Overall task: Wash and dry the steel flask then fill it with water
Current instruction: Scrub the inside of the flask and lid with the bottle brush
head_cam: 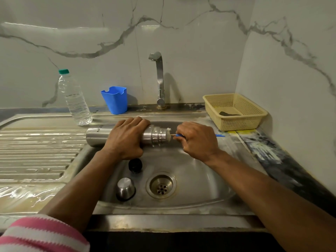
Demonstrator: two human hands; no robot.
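Steel flask point(101, 134) held horizontally over the far part of the sink point(196, 171), mouth to the right, foam at the rim. Left hand point(125, 138) curls over the flask body, its grip closed round it. Right hand point(197, 138) pinches a blue-handled bottle brush point(220, 135), whose head is inside the mouth. In the basin: black stopper point(135, 165) and steel cup point(125, 188), inverted, beside the drain point(161, 185). On the bench behind: tap point(159, 77), blue holder point(115, 100), water bottle point(75, 99), beige basket point(236, 110).

A home kitchen: steel sink point(209, 179), tap point(160, 79), marble-patterned wall tiles point(200, 42).
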